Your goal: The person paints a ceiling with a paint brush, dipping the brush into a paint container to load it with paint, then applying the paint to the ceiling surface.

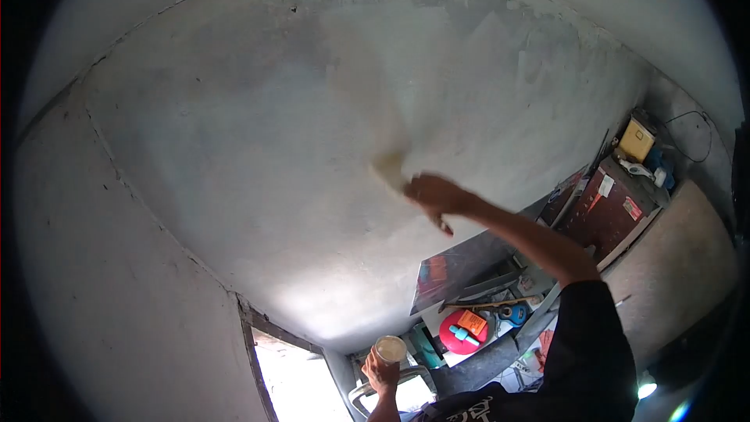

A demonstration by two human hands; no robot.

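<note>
Plastered surface (312, 148): bare and unobstructed across the whole upper and left field, with free passage along it in every direction. The right hand (433, 194) and its raised arm cross the centre-right, closing the diagonal down to the shoulder. Lower centre: the left hand (380, 375) grips a cup (390, 348), near the bright opening (293, 379). Lower right is congested: dark cabinet (605, 207) with a yellow box (637, 139) on top, leaning boards (461, 262), red tub (461, 334), loose tools. Passage there is blocked.
</note>
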